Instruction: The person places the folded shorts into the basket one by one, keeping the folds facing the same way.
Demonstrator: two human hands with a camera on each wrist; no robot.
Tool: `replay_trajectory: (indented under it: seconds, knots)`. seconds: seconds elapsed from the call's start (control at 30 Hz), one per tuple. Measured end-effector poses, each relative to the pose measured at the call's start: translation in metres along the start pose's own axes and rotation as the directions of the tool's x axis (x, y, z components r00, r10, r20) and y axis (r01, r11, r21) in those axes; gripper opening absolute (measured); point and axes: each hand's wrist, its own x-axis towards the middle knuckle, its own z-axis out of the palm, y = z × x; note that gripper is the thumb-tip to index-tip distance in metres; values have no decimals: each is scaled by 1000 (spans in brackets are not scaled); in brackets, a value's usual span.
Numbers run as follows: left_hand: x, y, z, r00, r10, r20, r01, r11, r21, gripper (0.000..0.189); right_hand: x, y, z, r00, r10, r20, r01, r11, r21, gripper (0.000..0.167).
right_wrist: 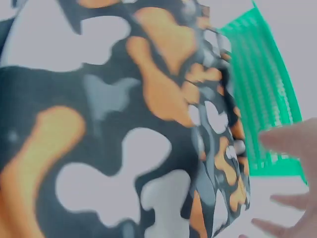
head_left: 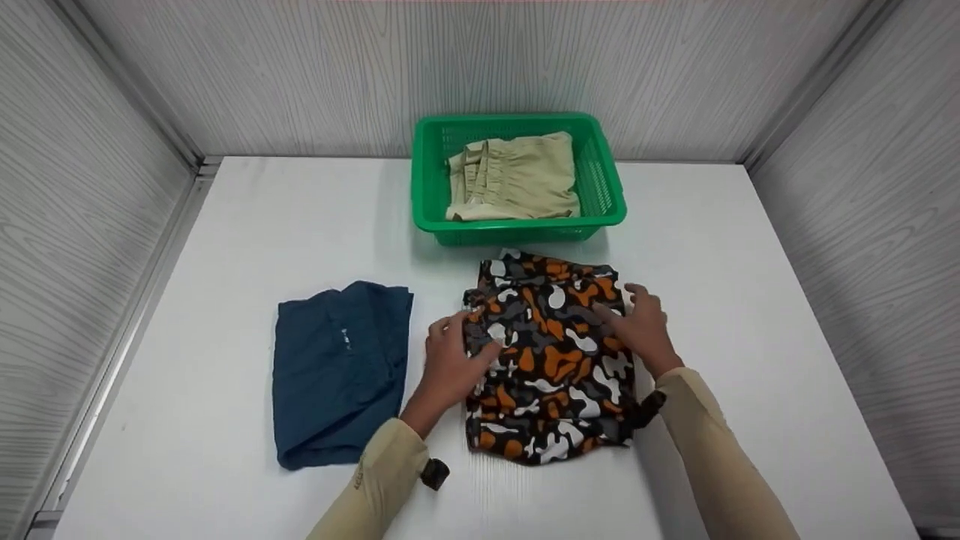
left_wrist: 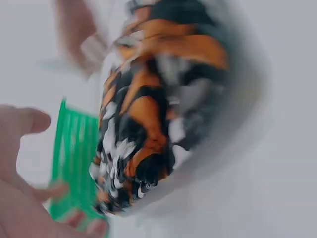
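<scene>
My left hand [head_left: 450,360] and right hand [head_left: 637,324], fingers flat and gripping nothing, should press the camouflage shorts [head_left: 551,360] smooth, edges aligned, short of the green basket [head_left: 611,195].

Black camouflage shorts [head_left: 551,360] blotched orange, white and grey near centre, plain navy blue garment [head_left: 337,371] to the left, bright green plastic basket [head_left: 607,187] at the far side, beige folded garment [head_left: 517,180] inside, white worktop [head_left: 750,300], pale grey wood-grain walls [head_left: 300,75], tan sleeves [head_left: 720,457]
</scene>
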Motion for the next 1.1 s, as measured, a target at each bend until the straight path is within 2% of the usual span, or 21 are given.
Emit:
replay_trajectory:
  seconds: [0.03,0.07,0.1,0.17,0.23,0.3,0.33,0.4,0.47,0.5,0.57,0.63,0.73,0.77,0.83,0.9,0.97,1.1]
  knots:
    - [6,-1,-4,996,-87,9,87,990,-114,77,-1,0,-5,996,81,20,-82,995,56,86]
    - [10,-1,-8,987,-159,30,161,963,-217,80,-1,0,-9,987,150,55,-155,983,101,90]
    - [15,-2,-11,975,-214,62,222,926,-306,82,-1,0,-12,974,208,93,-220,964,151,93]
    - [22,-3,-14,950,-285,126,311,841,-443,87,0,-1,-17,951,267,159,-298,928,223,98]
    - [28,-5,-15,935,-313,164,351,768,-536,89,1,-1,-21,936,290,199,-338,895,290,97]
    - [33,-7,-15,925,-329,187,374,712,-595,89,2,0,-22,928,294,229,-361,861,359,87]
    - [35,-8,-15,924,-327,196,375,691,-617,89,3,2,-23,926,288,243,-366,845,391,77]
    - [39,-10,-13,925,-305,227,377,655,-655,80,3,5,-23,924,288,252,-377,800,467,46]
    - [42,-11,-11,930,-263,257,367,648,-667,67,2,9,-22,923,280,264,-382,750,540,28]
    - [43,-11,-10,931,-241,274,364,645,-671,61,2,10,-22,923,272,273,-383,730,567,27]
    - [44,-10,-8,931,-212,298,361,658,-661,50,1,12,-20,922,254,293,-384,705,596,26]
    - [43,-8,-6,935,-193,299,345,697,-629,50,-1,13,-18,921,228,316,-378,717,586,31]
    - [40,-5,-2,946,-145,290,294,758,-582,55,-3,14,-15,923,161,349,-341,760,553,61]
    - [39,-4,-1,949,-122,290,274,770,-576,57,-5,16,-14,924,143,355,-326,778,536,70]
    - [36,-4,0,952,-92,293,251,782,-571,63,-8,20,-12,923,103,371,-301,794,528,83]
    - [34,-6,1,948,-81,307,256,767,-589,67,-11,27,-9,921,86,379,-295,789,539,89]
    - [33,-7,1,939,-82,333,285,725,-627,72,-14,33,-6,922,83,379,-302,766,568,83]
    - [35,-7,0,918,-96,385,353,640,-682,79,-18,41,-2,926,66,372,-310,697,647,63]
